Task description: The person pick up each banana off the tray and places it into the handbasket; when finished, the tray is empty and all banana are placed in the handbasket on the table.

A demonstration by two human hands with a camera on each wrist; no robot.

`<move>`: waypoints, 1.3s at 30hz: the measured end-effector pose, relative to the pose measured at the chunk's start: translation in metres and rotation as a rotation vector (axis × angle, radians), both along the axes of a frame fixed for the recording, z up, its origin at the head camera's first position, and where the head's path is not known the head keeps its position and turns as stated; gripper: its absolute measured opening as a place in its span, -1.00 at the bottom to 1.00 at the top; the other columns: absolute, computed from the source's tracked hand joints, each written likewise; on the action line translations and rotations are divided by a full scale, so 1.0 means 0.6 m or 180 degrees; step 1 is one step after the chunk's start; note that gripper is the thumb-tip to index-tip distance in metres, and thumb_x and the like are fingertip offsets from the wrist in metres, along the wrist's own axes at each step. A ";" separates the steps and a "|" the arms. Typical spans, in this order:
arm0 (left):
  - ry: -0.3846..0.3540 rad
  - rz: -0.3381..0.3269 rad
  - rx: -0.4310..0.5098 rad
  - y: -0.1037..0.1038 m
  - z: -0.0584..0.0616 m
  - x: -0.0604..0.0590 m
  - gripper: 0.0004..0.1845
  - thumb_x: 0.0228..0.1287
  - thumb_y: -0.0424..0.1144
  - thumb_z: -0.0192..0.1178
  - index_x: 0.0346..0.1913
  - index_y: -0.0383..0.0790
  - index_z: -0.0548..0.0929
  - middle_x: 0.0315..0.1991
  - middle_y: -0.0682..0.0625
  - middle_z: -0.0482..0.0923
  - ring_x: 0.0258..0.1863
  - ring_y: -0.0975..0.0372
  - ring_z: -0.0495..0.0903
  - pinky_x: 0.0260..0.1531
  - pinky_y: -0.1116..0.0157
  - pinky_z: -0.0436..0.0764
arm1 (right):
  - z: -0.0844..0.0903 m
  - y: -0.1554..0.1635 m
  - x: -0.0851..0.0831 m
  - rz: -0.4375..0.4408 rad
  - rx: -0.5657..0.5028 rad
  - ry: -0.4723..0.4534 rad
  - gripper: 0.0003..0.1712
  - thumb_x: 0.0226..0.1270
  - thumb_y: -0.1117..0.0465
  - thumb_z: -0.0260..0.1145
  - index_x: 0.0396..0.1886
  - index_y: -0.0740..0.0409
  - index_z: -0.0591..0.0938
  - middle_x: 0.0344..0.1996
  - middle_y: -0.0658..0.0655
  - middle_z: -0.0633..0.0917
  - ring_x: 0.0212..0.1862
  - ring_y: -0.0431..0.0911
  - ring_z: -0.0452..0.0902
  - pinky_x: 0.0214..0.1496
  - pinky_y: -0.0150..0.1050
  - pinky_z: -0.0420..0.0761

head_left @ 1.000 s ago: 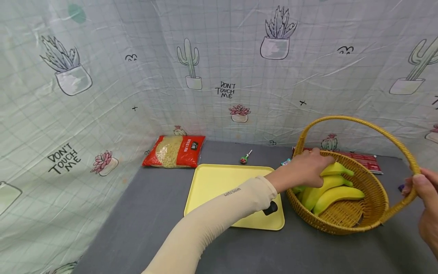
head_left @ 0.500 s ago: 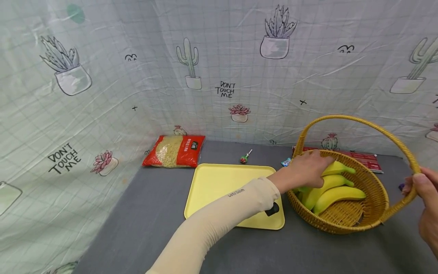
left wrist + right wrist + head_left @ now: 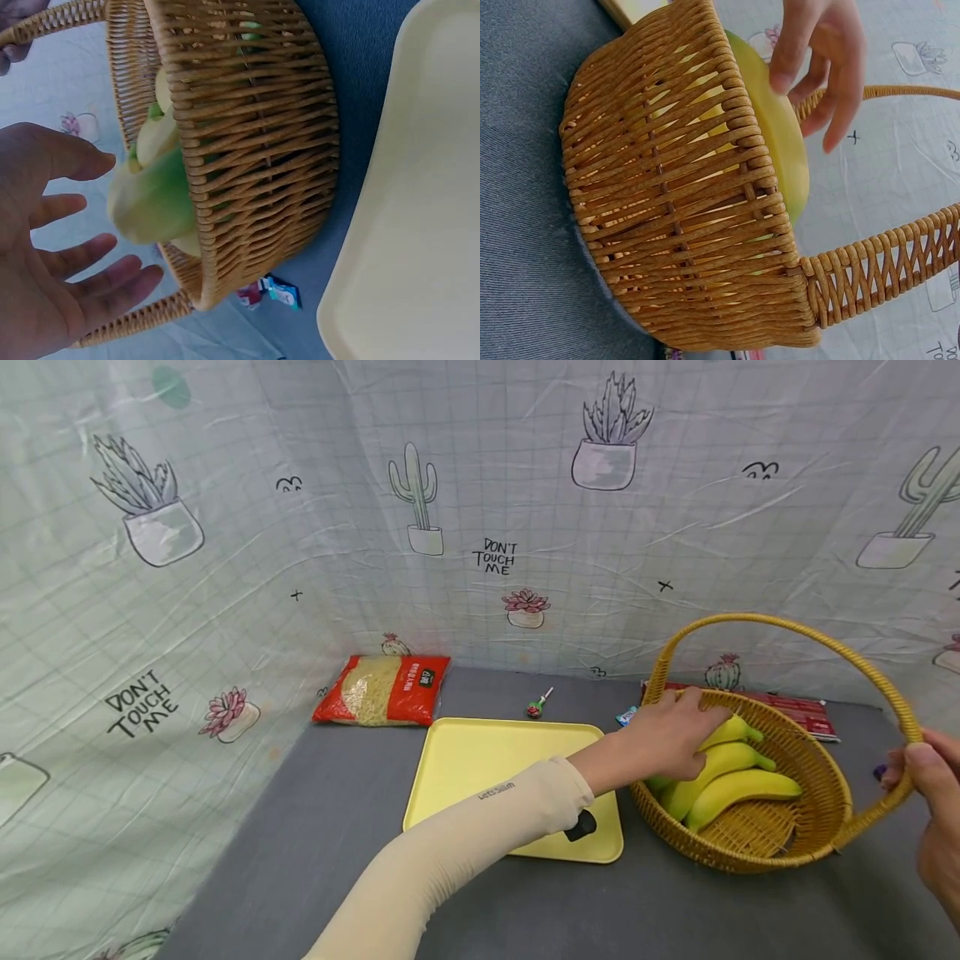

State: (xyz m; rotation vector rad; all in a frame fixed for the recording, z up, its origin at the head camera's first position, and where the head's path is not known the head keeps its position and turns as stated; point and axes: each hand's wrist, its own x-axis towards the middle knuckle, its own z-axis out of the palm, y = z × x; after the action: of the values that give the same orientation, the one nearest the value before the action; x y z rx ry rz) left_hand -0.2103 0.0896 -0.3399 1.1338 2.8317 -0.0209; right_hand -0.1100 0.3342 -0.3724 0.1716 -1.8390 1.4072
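Observation:
A woven basket [image 3: 823, 768] with a tall hoop handle [image 3: 787, 625] stands on the grey table at the right. Three yellow-green bananas [image 3: 738, 785] lie in it. My left hand [image 3: 675, 735] reaches over the basket's near-left rim and lies on the bananas' stem end. In the left wrist view this left hand [image 3: 75, 247] has its fingers spread and straight beside the bananas [image 3: 150, 202]. My right hand [image 3: 926, 772] grips the handle low on the right side. In the right wrist view the left hand's fingers [image 3: 817, 60] hang over a banana [image 3: 780, 142].
A yellow tray [image 3: 487, 760] lies just left of the basket. Behind it are a red noodle bag [image 3: 382, 691], a lollipop [image 3: 536, 706], a small wrapped candy [image 3: 625, 716] and a red packet [image 3: 798, 710]. A printed cloth walls in the back and left.
My left forearm has drawn back slightly to the left while the hand stays on the bananas. The bananas shifted a little leftward. The right hand has not moved.

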 end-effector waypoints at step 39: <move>0.0960 -0.0226 0.0881 -0.371 -0.029 0.041 -0.03 0.51 0.42 -0.01 0.75 -0.02 0.00 0.73 -0.02 -0.22 0.67 0.04 -0.41 0.55 -0.10 -0.14 | -0.004 -0.013 0.001 0.0712 -0.0320 0.0521 -0.65 0.65 0.47 0.08 0.24 0.65 0.56 -0.20 0.06 0.70 -0.30 -0.21 0.52 -0.10 -0.56 0.52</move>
State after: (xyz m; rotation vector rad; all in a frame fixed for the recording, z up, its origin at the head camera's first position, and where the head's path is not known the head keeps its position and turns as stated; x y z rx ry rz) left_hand -0.1856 -0.1328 -0.3574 1.3927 3.1307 0.2202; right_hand -0.1097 0.3266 -0.3750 0.4394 -1.6500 1.5851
